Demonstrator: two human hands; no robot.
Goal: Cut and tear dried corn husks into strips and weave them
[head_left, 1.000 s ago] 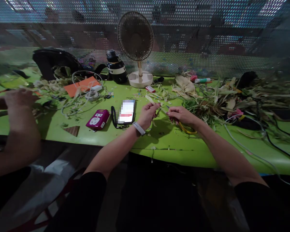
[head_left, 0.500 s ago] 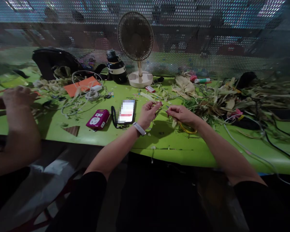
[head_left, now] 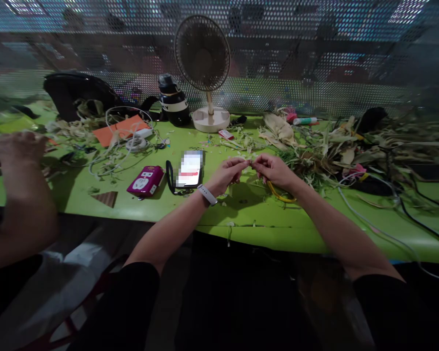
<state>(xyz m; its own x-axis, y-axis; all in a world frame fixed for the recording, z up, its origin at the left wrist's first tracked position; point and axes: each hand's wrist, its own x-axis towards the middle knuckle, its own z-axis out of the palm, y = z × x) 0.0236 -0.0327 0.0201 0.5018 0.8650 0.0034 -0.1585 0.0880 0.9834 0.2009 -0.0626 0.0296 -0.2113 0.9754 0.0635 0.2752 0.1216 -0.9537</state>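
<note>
Above the green table, my left hand has its thumb and forefinger pinched together, a pale band on its wrist. My right hand is also closed in a pinch, its fingertips meeting those of the left. Whatever lies between the fingertips is too small to make out. A yellow loop hangs just below my right hand. Left of my left hand lies a lit phone with a black strap. Pale plant scraps are scattered behind both hands.
A fan and a black bottle stand at the back. A purple socket block, white cables and an orange sheet lie left. Dried husks pile up right. Another person's arm rests at far left.
My two hands have come together, so their fingertips now meet where a gap was before. The other person's hand has shifted slightly left, and the whole view has moved a little.
</note>
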